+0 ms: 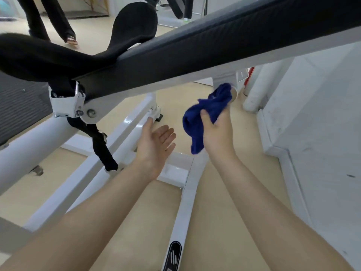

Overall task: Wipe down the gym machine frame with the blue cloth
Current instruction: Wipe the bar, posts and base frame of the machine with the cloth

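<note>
The white gym machine frame (134, 124) runs under a long black padded bench (195, 55) that crosses the view diagonally. My right hand (217, 132) grips the bunched blue cloth (207, 112), whose upper end touches a white bracket (234, 90) under the bench. The cloth's lower end hangs down beside my wrist. My left hand (156, 141) hovers open, palm turned right, fingers straight, just in front of a white frame tube and holding nothing.
A black strap (101, 141) hangs from the bench hinge (78, 106). A white wall and skirting (312, 118) stand at the right. Another person's legs in dark trousers (52, 18) are at the top left. The beige floor (224, 192) lies below.
</note>
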The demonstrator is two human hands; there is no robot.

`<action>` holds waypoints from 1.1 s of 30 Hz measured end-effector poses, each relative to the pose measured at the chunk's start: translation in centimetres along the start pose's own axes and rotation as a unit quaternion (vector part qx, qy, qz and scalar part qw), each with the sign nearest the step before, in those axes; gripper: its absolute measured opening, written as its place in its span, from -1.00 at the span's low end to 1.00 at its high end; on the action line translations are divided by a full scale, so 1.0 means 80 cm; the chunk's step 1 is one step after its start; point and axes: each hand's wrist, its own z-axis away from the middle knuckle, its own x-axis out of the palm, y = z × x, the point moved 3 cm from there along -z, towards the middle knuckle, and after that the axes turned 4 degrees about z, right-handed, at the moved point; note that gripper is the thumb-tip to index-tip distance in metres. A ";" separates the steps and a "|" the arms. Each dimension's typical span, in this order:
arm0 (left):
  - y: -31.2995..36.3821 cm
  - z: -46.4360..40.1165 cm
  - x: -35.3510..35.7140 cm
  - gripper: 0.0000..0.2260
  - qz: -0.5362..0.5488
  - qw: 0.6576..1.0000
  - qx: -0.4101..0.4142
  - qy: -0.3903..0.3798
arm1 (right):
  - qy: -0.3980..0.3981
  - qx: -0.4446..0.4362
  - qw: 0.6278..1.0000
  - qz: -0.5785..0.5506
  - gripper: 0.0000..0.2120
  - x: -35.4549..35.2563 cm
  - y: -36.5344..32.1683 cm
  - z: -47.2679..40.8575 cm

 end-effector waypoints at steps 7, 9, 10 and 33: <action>-0.053 -0.031 -0.006 -0.44 -0.085 0.996 -0.023 0.036 | -0.036 -0.248 0.802 0.542 -0.46 -0.013 0.137 0.000; -0.065 -0.041 -0.016 -0.46 -0.109 0.993 -0.021 0.040 | -0.078 -0.359 0.688 0.626 -0.50 -0.003 0.162 -0.008; -0.071 -0.048 -0.023 -0.47 -0.123 0.991 -0.018 0.044 | -0.094 -0.392 0.624 0.669 -0.52 0.003 0.179 -0.015; -0.148 -0.111 -0.180 -0.56 -0.546 0.832 0.037 0.091 | -0.220 -0.389 0.409 0.796 -0.58 0.075 0.302 0.023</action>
